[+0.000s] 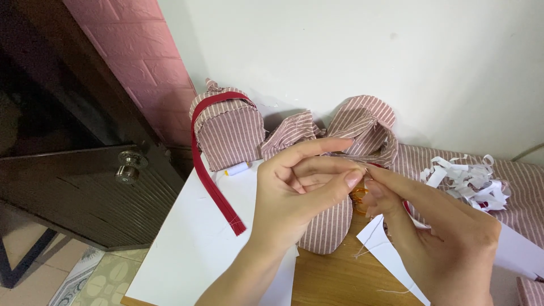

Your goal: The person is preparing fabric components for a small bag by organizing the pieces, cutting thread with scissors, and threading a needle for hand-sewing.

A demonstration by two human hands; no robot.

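Striped fabric piece (326, 226) just below both hands' pinching grip.

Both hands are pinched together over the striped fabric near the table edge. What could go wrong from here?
1. The left hand and right hand meet fingertip to fingertip around something too small to identify; if sharp, it could prick a finger.
2. The red zipper tape trails toward the table edge and might snag.
3. The white paper shreds near the right wrist could get swept off.

Matt striped cloth pouch (229, 136) with a red fabric zipper tape (212, 181); shredded white paper strips (467, 181); smooth wooden tabletop (334, 277); shiny metal doorknob (129, 166).
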